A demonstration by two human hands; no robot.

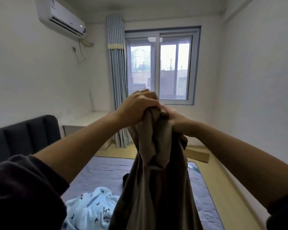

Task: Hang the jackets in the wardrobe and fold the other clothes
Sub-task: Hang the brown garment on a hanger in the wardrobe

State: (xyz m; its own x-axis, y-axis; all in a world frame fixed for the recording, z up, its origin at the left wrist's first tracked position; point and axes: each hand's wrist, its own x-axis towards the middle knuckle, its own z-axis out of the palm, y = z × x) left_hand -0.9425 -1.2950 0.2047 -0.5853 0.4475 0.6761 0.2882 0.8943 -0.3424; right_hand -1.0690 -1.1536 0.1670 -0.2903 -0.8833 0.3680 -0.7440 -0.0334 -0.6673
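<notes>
Head view, wide-angle: faces forward over bed [106,171] toward window [160,68]; left hand [138,107], right hand [175,120] close before lens.

Both arms reach forward and upward with bare forearms, the dark sleeves [23,188] pushed back toward the elbows, and they converge at the middle of the view. The left hand [138,107] sits slightly higher, its back turned to the camera and its fingers curled tightly round the bunched top of the brown garment [156,180]. The right hand [175,118] is just beside it and a little lower, wrist bent, gripping the same bunch, with its fingers mostly hidden behind the cloth.
</notes>
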